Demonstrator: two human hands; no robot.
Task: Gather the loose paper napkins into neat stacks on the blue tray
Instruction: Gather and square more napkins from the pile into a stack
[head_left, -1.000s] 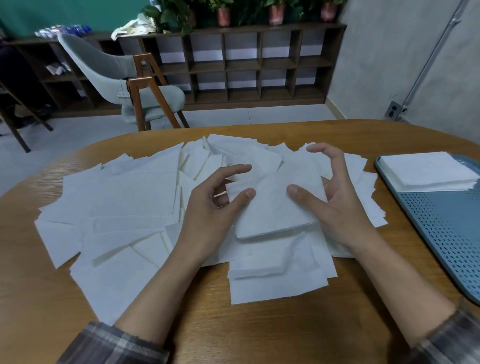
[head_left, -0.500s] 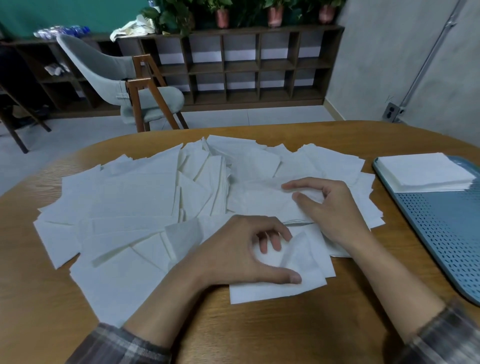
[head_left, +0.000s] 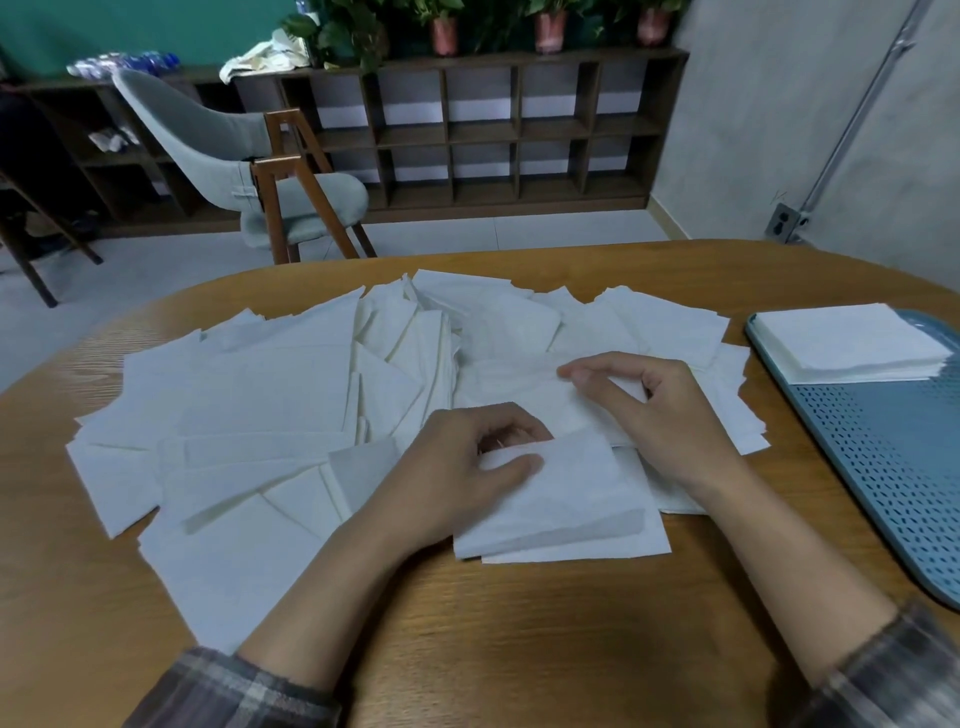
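Left of the blue perforated tray, left grip pinches one white paper napkin; right grip pinches a neighbouring napkin.

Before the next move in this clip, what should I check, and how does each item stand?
1. Grip of the left hand on the front napkin: ok, thumb on top, fingers curled beneath its edge.
2. Whether the right hand holds a napkin: cannot tell.
3. Bare room on the blue tray: ok.
4. Tidiness of the stack on the tray: ok.
5. Clearing of the loose napkins off the table: not ok, many lie spread.
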